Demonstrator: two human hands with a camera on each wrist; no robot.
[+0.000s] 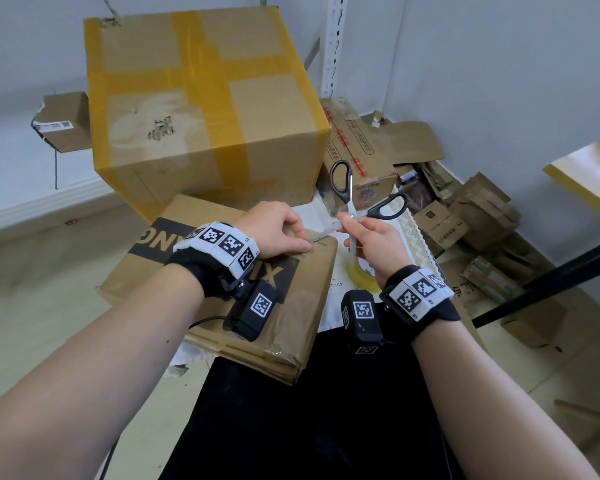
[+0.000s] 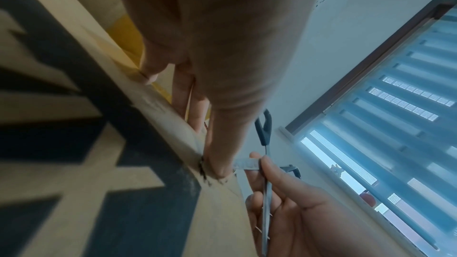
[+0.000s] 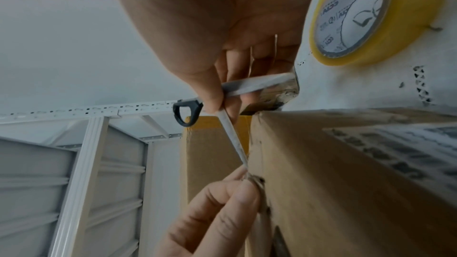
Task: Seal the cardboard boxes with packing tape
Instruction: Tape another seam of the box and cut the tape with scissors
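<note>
White-cloth worktop [image 1: 321, 216] in a corner with pale walls, white slotted shelf upright [image 1: 334, 46] behind, loose flattened cartons [image 1: 465, 216] heaped off its right edge. Big taped box [image 1: 201, 109] with yellow tape crossed over its top, at the far edge. Flat box with black print [image 1: 222, 289] at the near left, hanging past the near edge. Left hand [image 1: 274, 230] down on that box's far right corner, fingers curled, thumb and forefinger [image 3: 237, 192] pinched at the cardboard edge; what exactly sits in the pinch too blurred to tell. Right hand [image 1: 374, 240] gripping the scissors [image 1: 357, 202] by the blades near the pivot, not by the handles; black loops splayed wide apart and pointing away, blades likewise spread. One blade tip [image 3: 243, 160] reaching left to the box corner, meeting the left fingertips; other blade running down through the right fist. Yellow tape roll [image 1: 361, 271] flat on the cloth just right of the flat box, directly under the right hand, apart from both hands. Small brown box [image 1: 63, 119] further back on the left, beside the big box.
</note>
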